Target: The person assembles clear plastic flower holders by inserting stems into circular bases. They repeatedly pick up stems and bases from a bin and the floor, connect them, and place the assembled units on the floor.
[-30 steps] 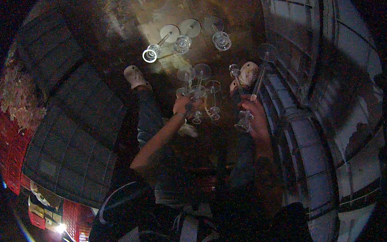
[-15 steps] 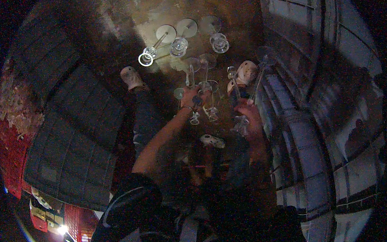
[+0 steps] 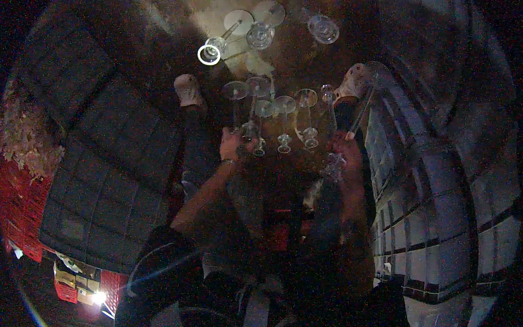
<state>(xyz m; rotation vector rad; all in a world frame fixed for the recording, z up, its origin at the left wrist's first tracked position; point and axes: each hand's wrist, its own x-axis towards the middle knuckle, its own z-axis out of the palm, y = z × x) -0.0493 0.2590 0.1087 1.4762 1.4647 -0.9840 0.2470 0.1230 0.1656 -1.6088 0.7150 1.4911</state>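
My left hand is closed around the lower ends of two clear stemmed glass pieces, whose round disc feet point away from me. Just right of it, several similar glass pieces with thin stems, small cup ends and disc feet are grouped on the floor. Further right, my right hand is closed on long glass stems; a glass cup end shows by its fingers. Dim light hides the exact finger contact. Three larger stemmed glass pieces are at the far side, in the brighter patch.
Brown floor lies under the glass. A dark gridded panel flanks the left, with a red crate beyond it. Grey-white gridded surfaces line the right. Light-coloured shoes are on both sides of the glass. A bright lamp glows lower left.
My left hand has moved left with its two glass pieces, away from the middle group, which is now more exposed. My right hand keeps its stems. The whole view has shifted slightly.
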